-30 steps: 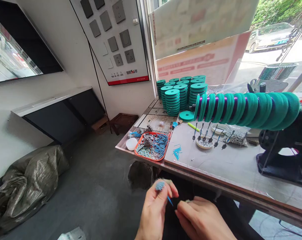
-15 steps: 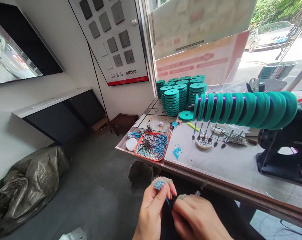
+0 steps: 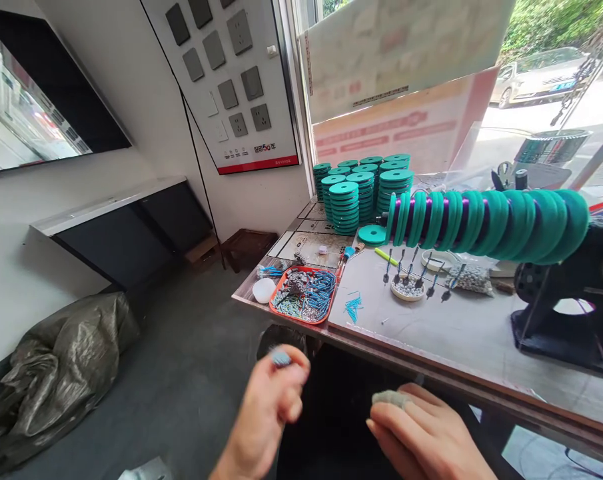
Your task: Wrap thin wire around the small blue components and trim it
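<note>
My left hand (image 3: pixel 268 407), slightly blurred, is closed with a small bundle of blue-grey bead-like tips (image 3: pixel 281 359) showing above the thumb and forefinger. Below the table edge on the right, my right hand (image 3: pixel 426 433) has its fingers curled in; whatever it grips is hidden. A pale wrap (image 3: pixel 392 399) covers one of its fingers. A wide gap separates the two hands. Nearest beyond them on the table lie an orange-rimmed tray (image 3: pixel 327 319) of beaded strands and loose beads, and a scatter of short blue sticks (image 3: pixel 352 307).
Stacked green spools (image 3: pixel 344 207) stand at the back, and a row of green spools (image 3: pixel 486 223) juts out across the table. A black sewing machine (image 3: pixel 528 327) is at right. A round dish of beads (image 3: pixel 408 290) and a white cup (image 3: pixel 264 291) sit nearer.
My hands have drawn apart: the left moved left with the beaded bundle, the right moved right. The thin blue piece seen below the bundle no longer shows. My view has shifted slightly.
</note>
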`<state>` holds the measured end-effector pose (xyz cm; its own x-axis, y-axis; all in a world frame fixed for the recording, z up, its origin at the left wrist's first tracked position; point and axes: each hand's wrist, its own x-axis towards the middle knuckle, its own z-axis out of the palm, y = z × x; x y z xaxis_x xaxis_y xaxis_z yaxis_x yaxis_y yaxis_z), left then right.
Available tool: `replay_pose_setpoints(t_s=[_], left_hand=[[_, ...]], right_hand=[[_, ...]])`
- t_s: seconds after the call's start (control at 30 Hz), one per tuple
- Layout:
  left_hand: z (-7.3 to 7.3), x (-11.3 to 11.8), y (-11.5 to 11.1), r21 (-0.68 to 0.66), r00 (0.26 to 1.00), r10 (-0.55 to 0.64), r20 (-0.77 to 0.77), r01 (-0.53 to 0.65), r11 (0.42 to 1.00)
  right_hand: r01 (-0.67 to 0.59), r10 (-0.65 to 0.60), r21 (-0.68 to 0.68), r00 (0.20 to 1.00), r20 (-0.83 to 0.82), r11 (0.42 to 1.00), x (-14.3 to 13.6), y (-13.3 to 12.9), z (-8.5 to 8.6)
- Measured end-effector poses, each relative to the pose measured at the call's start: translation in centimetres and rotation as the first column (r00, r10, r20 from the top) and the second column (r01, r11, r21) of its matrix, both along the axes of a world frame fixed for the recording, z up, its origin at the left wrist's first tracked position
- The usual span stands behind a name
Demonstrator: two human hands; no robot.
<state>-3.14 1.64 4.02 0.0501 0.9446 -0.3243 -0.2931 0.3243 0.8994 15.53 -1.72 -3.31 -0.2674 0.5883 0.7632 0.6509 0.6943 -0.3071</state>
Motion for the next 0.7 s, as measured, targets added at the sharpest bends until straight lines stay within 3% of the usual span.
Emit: replay_pose_setpoints(t_s=[0.07, 0.17, 0.23, 0.33, 0.4, 0.5, 0.57, 0.63, 0.7], left_hand=[[-2.1, 0.8, -1.0, -0.048, 0.979, -0.183, -0.088, 0.18, 0.983], [-4.2, 3.1, -1.9, 0.033, 0.979, -0.189, -0.071, 0.192, 0.981], [-4.4, 4.3, -2.0, 0.053, 0.985, -0.159, 0.07, 0.156, 0.986], [-4.2, 4.8, -2.1, -0.03, 0.933, -0.158, 0.323, 0.177, 0.984], [-4.4, 4.2, -2.2, -0.082, 0.908, -0.185, 0.375, 0.231, 0.969], [-5.1, 2.9, -2.2, -0.115, 0.921, -0.27, 0.279, 0.311, 0.943], [-5.4, 2.2, -2.0, -0.109, 0.933, -0.309, 0.185, 0.332, 0.937], [-5.6, 1.8, -1.6, -0.085, 0.935, -0.329, 0.13, 0.341, 0.936], [-5.7, 1.6, -1.3, -0.077, 0.933, -0.347, 0.096, 0.354, 0.932]], right_hand=[[0.012, -0.013, -0.015, 1.0, -0.024, 1.0, 0.0, 0.2, -0.2], [0.037, -0.036, 0.008, 0.998, -0.045, 0.999, -0.2, 0.4, -0.2], [0.063, -0.061, 0.034, 0.996, -0.066, 0.997, -0.5, 0.3, -0.1], [0.081, -0.078, 0.072, 0.996, -0.045, 0.994, -0.6, 0.1, 0.4], [0.065, -0.071, 0.124, 0.997, 0.039, 0.99, 0.1, 0.1, 1.1], [-0.047, -0.014, 0.185, 0.948, 0.319, 0.982, 2.7, 0.9, 3.2], [-0.141, 0.017, 0.19, 0.844, 0.536, 0.972, 5.2, 2.1, 5.1], [-0.18, -0.028, 0.252, 0.76, 0.649, 0.951, 7.8, 3.8, 7.1], [-0.162, -0.12, 0.344, 0.735, 0.668, 0.925, 10.1, 5.5, 8.7]])
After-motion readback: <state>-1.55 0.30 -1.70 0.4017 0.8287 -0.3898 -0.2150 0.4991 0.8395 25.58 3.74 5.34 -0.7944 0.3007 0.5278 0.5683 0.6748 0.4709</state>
